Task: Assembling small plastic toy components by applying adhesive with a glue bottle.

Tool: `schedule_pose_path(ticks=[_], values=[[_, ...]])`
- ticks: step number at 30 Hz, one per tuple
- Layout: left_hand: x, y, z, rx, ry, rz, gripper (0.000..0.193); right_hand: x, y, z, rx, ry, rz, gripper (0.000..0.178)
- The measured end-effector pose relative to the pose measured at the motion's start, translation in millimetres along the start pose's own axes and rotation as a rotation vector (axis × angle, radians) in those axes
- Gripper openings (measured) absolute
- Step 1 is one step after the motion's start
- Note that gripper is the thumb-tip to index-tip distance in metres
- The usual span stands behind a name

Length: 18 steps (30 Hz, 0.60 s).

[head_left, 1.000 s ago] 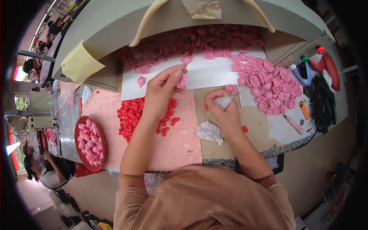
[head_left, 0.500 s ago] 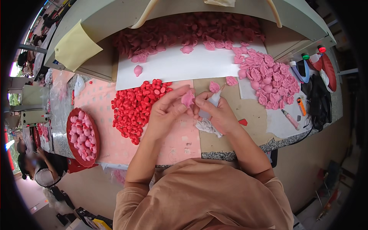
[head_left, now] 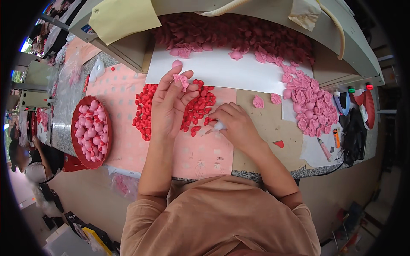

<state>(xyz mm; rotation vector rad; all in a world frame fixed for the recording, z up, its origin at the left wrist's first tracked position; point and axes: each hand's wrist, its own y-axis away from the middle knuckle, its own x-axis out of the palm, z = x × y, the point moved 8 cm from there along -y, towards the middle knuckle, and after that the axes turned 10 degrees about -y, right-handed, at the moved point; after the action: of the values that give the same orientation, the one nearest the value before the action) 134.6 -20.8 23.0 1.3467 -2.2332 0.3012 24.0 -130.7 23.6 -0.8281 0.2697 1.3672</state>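
Pink petal in the left fingers, bottle in the right, red pieces between.
The left hand pinches a pink petal between thumb and finger, other fingers loosely spread; the right hand closes round a white bottle, its thin nozzle slanting left and toward the body. Red pieces lie just left of the right fingertips, the nearer hand; whether these also grip one, I cannot tell. Farther left, a red bowl holds pink balls with red bits.
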Motion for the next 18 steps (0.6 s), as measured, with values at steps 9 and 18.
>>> schedule_pose_path(ticks=[9, 18], values=[[36, 25, 56, -0.231, -0.083, 0.118, 0.029, -40, 8, -24, 0.220, -0.237, -0.300, 0.021], [45, 33, 54, 0.065, -0.217, 0.012, 0.028, 3, 24, -51, 0.793, -1.427, -0.458, 0.024]])
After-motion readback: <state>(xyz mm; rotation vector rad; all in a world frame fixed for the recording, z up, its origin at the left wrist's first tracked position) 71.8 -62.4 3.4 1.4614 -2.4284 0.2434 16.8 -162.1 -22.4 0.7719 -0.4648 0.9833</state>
